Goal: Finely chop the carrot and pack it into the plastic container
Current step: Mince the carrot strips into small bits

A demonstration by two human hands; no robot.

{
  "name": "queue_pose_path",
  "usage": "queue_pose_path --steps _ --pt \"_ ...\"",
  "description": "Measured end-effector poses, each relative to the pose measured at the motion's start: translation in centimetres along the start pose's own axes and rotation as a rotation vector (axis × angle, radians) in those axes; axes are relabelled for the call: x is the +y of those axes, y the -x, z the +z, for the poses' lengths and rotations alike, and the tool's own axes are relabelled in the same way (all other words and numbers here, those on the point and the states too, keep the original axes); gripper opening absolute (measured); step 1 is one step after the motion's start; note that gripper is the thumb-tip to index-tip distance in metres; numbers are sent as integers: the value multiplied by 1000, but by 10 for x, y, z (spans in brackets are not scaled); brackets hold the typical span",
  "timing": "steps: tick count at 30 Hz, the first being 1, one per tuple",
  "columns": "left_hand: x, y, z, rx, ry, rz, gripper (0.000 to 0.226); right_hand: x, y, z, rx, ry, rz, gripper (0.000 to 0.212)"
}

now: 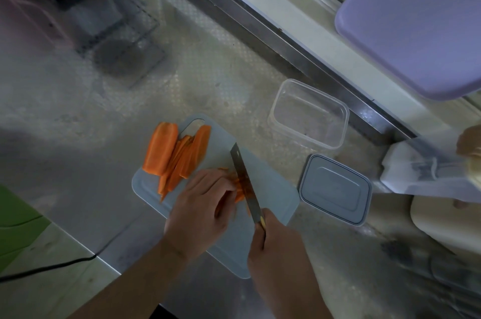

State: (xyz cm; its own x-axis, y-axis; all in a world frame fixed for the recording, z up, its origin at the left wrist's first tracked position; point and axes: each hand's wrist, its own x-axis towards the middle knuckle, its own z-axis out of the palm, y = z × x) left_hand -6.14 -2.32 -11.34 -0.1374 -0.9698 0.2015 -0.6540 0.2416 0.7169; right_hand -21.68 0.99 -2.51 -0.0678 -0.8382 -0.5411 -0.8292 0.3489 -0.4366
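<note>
Nearest the camera, two bare forearms reach up from the bottom edge onto a pale blue cutting board [273,188], which sits at a slant on a metal bench [78,162]. The right hand [276,240] is closed around the handle of a knife [242,180]. The blade runs away from the person, tilted slightly left, its tip toward the far edge of the board. The left hand [203,204] lies just left of the blade, fingers curled down onto a small bunch of carrot strips [240,195] that touch the blade. Farther back on the board's left side lies a pile of long carrot slices [177,156], overlapping, their long axes pointing away and slightly right. Off the board to the right, the clear plastic container [309,113] stands open on the bench. Its grey lid [335,188] lies flat beside it, nearer the person. A lilac tray [416,19] leans at upper right.
</note>
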Motion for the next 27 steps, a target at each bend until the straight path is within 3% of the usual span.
queue_pose_path --steps 10,18,27 --pt "0 1 -2 -14 -4 -16 5 1 1 6 46 -100 11 17" --pt "0 2 0 -21 -16 -20 3 -3 3 4 -5 8 37 15" --pt "-1 2 0 -39 -11 -28 5 -2 1 17 79 -97 24 18"
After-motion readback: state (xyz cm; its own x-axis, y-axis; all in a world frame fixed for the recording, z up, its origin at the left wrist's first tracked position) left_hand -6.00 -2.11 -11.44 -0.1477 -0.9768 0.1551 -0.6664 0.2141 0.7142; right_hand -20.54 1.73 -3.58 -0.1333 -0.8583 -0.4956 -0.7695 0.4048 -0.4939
